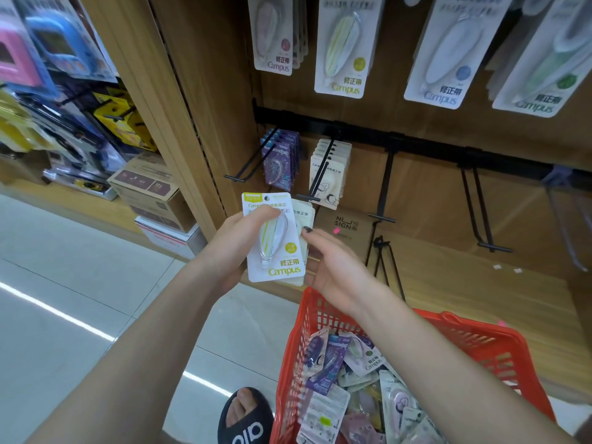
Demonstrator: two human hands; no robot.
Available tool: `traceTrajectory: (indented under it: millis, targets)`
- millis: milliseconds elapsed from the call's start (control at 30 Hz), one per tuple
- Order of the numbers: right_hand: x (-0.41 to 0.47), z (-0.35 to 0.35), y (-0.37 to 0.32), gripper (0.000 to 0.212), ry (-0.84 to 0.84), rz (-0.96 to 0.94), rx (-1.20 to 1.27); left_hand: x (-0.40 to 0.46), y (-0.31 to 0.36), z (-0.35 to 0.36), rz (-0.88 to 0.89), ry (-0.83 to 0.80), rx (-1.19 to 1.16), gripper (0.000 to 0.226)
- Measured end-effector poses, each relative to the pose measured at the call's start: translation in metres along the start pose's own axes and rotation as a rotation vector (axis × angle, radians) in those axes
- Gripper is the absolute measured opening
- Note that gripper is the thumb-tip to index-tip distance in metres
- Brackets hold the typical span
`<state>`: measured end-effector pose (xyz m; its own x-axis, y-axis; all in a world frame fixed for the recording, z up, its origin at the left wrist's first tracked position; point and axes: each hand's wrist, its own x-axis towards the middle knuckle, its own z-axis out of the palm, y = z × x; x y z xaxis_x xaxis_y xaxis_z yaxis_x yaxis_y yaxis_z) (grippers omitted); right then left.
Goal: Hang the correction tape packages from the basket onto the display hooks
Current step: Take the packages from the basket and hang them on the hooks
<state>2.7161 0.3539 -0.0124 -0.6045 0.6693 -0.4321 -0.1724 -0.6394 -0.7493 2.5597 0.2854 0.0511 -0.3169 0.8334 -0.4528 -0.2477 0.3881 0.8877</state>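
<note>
My left hand [238, 243] grips a small stack of correction tape packages; the front one [276, 251] is white with a yellow-green striped tape and "Campus" print. My right hand [333, 267] reaches to the stack's right edge, fingers loosely spread and touching the packages behind the front one. The red basket [480, 338] stands below right, filled with several more packages [352, 389]. Black display hooks [384, 193] stick out from a rail on the wooden panel; two at the left carry purple packages [282, 161] and cream packages [330, 174].
An upper row holds hanging Campus tapes in pink [275, 33], yellow [346, 46], blue [448, 52] and green [544, 59]. Bare hooks [480, 206] stand to the right. Cardboard boxes [153, 193] sit at the left on the shelf base. My sandalled foot [246, 418] is beside the basket.
</note>
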Motion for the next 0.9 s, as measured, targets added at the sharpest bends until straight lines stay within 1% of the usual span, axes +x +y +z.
traceTrajectory:
  millis: [67,167,300,433,533,633,767,900]
  targets:
    - [-0.002,0.001,0.001,0.017,0.03,0.004,0.012,-0.001,0.0,0.0,-0.001,-0.01,-0.002,0.026]
    - [-0.007,0.003,0.001,0.034,0.075,0.025,0.033,-0.001,0.001,-0.002,-0.025,-0.015,-0.008,0.026]
    - [-0.011,0.0,0.002,0.038,0.073,0.044,0.069,-0.001,0.002,-0.002,-0.042,0.006,0.015,0.024]
    - [-0.008,-0.008,0.004,0.033,0.094,0.006,0.039,0.001,0.002,-0.006,-0.024,0.079,0.016,0.025]
    - [-0.001,-0.017,0.007,0.026,0.218,-0.077,-0.073,0.004,0.003,-0.01,-0.005,0.169,-0.023,0.024]
    - [0.008,-0.022,0.004,0.014,0.314,-0.19,-0.22,0.007,0.003,-0.012,0.016,0.215,-0.03,0.021]
    - [0.019,-0.022,-0.004,0.009,0.332,-0.283,-0.34,0.01,0.003,-0.012,0.029,0.224,-0.022,0.016]
    - [0.025,-0.02,-0.009,0.009,0.332,-0.311,-0.395,0.013,0.004,-0.012,0.056,0.235,-0.021,0.013]
